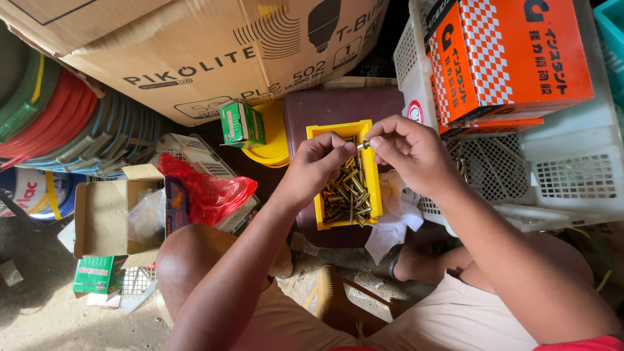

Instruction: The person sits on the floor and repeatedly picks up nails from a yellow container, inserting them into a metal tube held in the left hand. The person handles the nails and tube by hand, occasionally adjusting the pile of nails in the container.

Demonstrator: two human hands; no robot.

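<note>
A yellow plastic bin (371, 170) full of brass-coloured screws (348, 193) rests on a dark maroon stool (338, 107) in front of me. Both hands hover over the bin's far end. My left hand (315, 166) and my right hand (406, 149) pinch one small screw (363, 144) between their fingertips, just above the bin. The fingers hide most of that screw.
A white plastic basket (572, 169) holding an orange checkered box (513, 58) stands at right. A big cardboard carton (195, 52) lies behind. At left are a green box (242, 123), a red bag (208, 192), an open carton (107, 211) and coiled hoses (65, 123).
</note>
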